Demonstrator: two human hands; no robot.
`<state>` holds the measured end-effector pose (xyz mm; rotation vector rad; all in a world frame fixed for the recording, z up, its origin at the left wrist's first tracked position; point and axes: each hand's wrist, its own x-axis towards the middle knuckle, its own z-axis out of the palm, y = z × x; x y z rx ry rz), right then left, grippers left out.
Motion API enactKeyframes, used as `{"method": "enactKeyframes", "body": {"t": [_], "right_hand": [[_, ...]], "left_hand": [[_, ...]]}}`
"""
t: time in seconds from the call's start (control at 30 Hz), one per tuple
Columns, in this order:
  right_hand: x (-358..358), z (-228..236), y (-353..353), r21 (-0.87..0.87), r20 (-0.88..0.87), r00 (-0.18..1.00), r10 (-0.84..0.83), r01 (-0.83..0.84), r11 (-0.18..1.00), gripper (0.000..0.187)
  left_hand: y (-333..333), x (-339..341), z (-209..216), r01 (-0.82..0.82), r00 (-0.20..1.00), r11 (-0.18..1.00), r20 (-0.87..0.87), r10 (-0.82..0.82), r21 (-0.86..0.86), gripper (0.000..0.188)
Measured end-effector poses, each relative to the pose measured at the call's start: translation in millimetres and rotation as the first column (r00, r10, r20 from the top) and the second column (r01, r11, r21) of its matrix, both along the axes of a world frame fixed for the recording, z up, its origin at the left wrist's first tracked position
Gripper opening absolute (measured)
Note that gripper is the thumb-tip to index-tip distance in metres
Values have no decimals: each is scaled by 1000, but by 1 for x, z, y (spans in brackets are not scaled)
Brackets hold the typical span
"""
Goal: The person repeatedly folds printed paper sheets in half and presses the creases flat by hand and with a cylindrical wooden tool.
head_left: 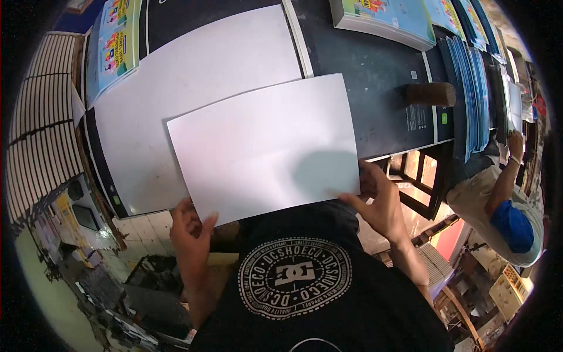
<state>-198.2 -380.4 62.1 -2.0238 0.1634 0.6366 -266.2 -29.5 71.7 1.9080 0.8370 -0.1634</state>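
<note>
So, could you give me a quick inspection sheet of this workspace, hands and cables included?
Surface: dark worktop, with a broad white panel on its left part.
Job's things: white sheet, held over the near edge.
Clutter: colourful printed stacks at far left and far right; brown cylinder.
Hands: left hand at the sheet's near-left corner; right hand at its near-right corner.
Cables: nothing seen.
Surroundings: co-worker at right; slatted panel at left.

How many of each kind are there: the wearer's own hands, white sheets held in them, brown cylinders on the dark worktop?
Own hands: 2 (left hand, right hand)
White sheet: 1 visible
Brown cylinder: 1
Total: 4
</note>
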Motion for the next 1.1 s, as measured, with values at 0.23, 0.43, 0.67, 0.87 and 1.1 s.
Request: {"method": "enactKeyframes", "body": {"t": [0.23, 0.43, 0.67, 0.87, 1.1], "right_hand": [[-19, -10, 1, -409, 203, 914, 351, -246, 879, 77], [-27, -27, -21, -480, 299, 841, 452, -277, 833, 81], [24, -41, -47, -720, 536, 347, 770, -287, 631, 61], [46, -59, -41, -725, 541, 257, 801, -340, 599, 60], [54, -64, -35, -694, 598, 230, 768, -329, 640, 60]], "left_hand": [[13, -25, -5, 332, 928, 934, -223, -299, 130, 64], [21, -31, -13, 251, 962, 968, -106, -250, -1, 52], [34, -25, -29, -106, 969, 921, -246, 11, -376, 42], [20, -40, -13, 370, 924, 924, -142, -356, 95, 58], [37, -47, -22, 453, 882, 867, -246, -402, 207, 71]]}}
